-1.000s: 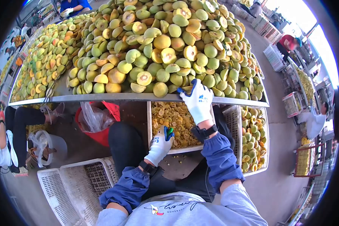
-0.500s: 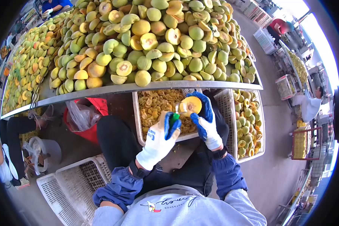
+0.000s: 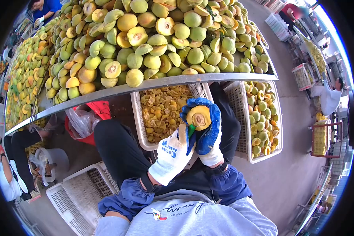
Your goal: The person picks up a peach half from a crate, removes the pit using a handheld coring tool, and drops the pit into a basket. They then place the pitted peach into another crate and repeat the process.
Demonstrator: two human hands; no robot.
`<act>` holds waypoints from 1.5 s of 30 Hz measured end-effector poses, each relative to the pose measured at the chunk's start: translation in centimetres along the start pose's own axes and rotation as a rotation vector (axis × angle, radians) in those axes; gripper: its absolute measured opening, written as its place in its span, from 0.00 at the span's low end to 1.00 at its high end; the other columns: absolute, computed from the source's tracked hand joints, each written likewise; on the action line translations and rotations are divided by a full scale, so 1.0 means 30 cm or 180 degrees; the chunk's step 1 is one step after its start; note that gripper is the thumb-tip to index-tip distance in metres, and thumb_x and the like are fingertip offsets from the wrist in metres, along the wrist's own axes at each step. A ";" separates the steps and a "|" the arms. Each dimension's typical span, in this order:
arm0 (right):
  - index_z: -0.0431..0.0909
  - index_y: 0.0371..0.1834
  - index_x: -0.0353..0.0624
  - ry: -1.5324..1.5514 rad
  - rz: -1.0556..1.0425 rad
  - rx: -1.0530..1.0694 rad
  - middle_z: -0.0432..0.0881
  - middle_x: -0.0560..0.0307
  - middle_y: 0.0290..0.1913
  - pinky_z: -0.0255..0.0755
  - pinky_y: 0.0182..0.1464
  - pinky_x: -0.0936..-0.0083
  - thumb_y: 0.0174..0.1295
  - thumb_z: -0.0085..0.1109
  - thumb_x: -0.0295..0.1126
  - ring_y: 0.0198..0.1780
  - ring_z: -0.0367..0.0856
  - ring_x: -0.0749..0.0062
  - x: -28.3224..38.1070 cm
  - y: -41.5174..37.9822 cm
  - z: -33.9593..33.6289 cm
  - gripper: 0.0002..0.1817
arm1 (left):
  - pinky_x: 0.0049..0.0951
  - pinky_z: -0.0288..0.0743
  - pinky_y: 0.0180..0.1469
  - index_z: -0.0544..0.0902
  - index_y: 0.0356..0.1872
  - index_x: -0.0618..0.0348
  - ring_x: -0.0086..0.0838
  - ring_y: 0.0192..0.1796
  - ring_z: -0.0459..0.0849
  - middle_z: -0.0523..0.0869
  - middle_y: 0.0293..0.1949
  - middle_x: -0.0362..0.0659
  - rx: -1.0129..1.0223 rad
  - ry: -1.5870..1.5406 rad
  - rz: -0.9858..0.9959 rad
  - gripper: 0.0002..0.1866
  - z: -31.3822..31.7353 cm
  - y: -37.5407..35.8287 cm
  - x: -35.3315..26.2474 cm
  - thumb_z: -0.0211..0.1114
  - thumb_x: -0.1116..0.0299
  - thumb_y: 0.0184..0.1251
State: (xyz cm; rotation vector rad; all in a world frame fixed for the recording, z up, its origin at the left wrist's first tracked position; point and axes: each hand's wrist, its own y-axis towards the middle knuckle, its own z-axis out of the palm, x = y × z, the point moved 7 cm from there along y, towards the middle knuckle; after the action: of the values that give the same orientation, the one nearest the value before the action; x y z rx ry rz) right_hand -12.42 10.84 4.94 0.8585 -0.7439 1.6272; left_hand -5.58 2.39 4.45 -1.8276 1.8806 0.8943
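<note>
My right hand [image 3: 209, 129], in a white glove with a blue palm, cups a peach half [image 3: 199, 118] with its cut face up. A brown stone area shows in the middle of the yellow flesh. My left hand [image 3: 177, 147], gloved the same way, is closed around a small tool with a green handle [image 3: 191, 130]. That handle lies at the near edge of the peach half; the working end is hidden. Both hands are close together over my lap, in front of a white crate [image 3: 142, 138] of small yellow-brown fruit scraps.
A metal-edged table [image 3: 161, 82] ahead bears a big heap of peach halves [image 3: 153, 51]. To the right stands a crate [image 3: 246, 133] of peach halves. A red bag [image 3: 100, 110], a white bucket [image 3: 59, 159] and another crate [image 3: 72, 196] are at left. Other people sit farther off.
The hands have come closer together. The right hand now cups a peach half whose stone area shows; earlier, a smooth yellow cut face and a metal glint were visible. The view has shifted slightly.
</note>
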 end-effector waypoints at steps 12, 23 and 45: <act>0.76 0.44 0.35 -0.0293 0.0135 0.0144 0.82 0.52 0.39 0.76 0.44 0.76 0.76 0.44 0.46 0.39 0.81 0.71 -0.070 0.015 -0.045 0.21 | 0.44 0.78 0.33 0.67 0.59 0.69 0.55 0.32 0.84 0.83 0.29 0.58 0.0813 -0.0842 -0.0187 0.25 0.062 -0.005 0.054 0.64 0.70 0.65; 0.80 0.28 0.35 -0.0653 0.0930 -0.0072 0.81 0.52 0.24 0.74 0.26 0.77 0.74 0.45 0.48 0.23 0.79 0.71 -0.144 0.046 -0.070 0.27 | 0.16 0.72 0.37 0.75 0.56 0.59 0.13 0.37 0.76 0.80 0.41 0.32 0.1913 -0.4152 -0.1799 0.15 0.193 -0.082 0.163 0.61 0.66 0.73; 0.74 0.54 0.35 0.0137 0.0611 0.0184 0.82 0.48 0.49 0.79 0.56 0.69 0.76 0.46 0.44 0.50 0.83 0.62 -0.029 -0.012 -0.125 0.21 | 0.43 0.79 0.28 0.71 0.53 0.61 0.47 0.28 0.86 0.83 0.32 0.53 0.0157 0.0522 0.0236 0.18 0.068 0.035 0.096 0.60 0.64 0.66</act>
State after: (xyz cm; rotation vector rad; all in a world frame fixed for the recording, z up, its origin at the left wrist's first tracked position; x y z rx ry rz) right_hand -12.53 13.55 2.21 0.8102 -0.7713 1.8396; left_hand -7.21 1.54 1.26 -1.8627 2.0624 0.7342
